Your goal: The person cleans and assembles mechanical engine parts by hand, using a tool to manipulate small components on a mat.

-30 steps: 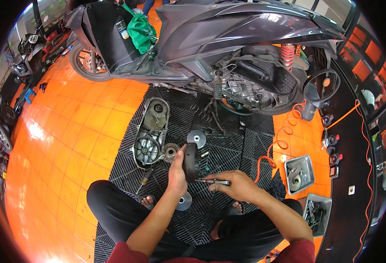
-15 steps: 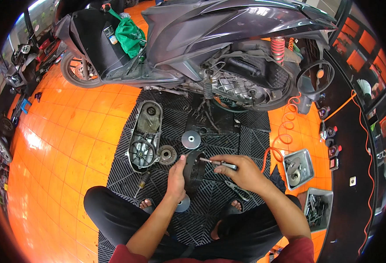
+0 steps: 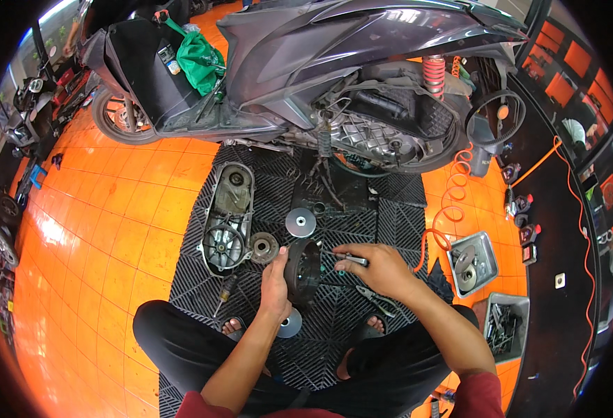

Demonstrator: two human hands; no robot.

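My left hand (image 3: 274, 291) is closed round the side of a dark, round clutch-like part (image 3: 303, 277), held tilted on edge above the mat. Closed as well, my right hand (image 3: 384, 270) grips a slim tool (image 3: 357, 261) with a dark and silver handle; its exact kind is unclear. The tool's tip points at the part's right side, with a small gap between them. Just beyond lies a shiny metal disc (image 3: 300, 223), beside a thick round metal piece (image 3: 264, 248). Another disc (image 3: 290, 324) lies below my left wrist, partly covered.
A long engine cover (image 3: 235, 194) and a screwdriver (image 3: 227, 292) lie left on the black mat (image 3: 397, 209). Pliers (image 3: 378, 302) rest near my right foot. Ahead stands a dark scooter (image 3: 299, 63). At right are a metal tray (image 3: 484, 279), a tool bin (image 3: 519, 306) and an orange hose (image 3: 453, 207).
The tool in my right hand has drawn slightly back from the clutch-like part, which has tilted a little. My left hand keeps its hold. The whole view has shifted slightly.
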